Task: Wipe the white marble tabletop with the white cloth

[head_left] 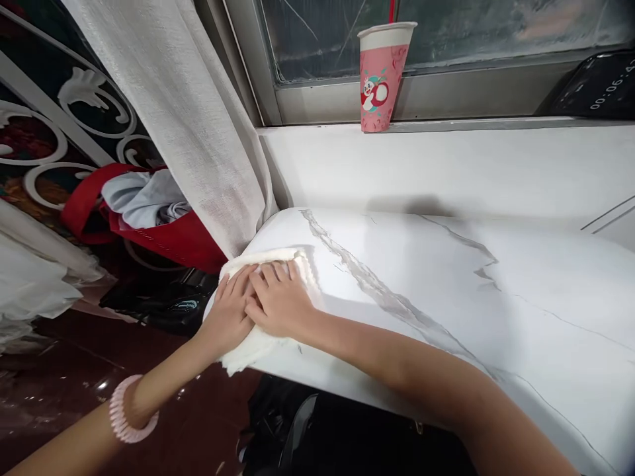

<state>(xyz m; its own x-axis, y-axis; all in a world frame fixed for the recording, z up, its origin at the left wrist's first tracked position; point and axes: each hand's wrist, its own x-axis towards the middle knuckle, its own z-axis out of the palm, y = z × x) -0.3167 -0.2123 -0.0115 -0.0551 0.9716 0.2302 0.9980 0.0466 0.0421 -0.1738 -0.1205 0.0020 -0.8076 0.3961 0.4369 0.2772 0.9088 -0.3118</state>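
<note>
1. Cloth (258, 347): cream, fuzzy-edged, at the rounded left end of desk (426, 284).
2. Desk: smooth, white, grey marble-pattern veining.
3. Left grip (231, 314), right grip (280, 297): flat on cloth, fingers extended.

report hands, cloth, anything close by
Left hand and right hand palm-down on cream cloth. Cloth overhanging edge of table. Curtain close by, contact unclear.

A window (456, 33) tops a white wall (327, 162) at one o'clock; a pale curtain (183, 112) hangs at ten, glossy maroon floor (99, 357) at eight.
</note>
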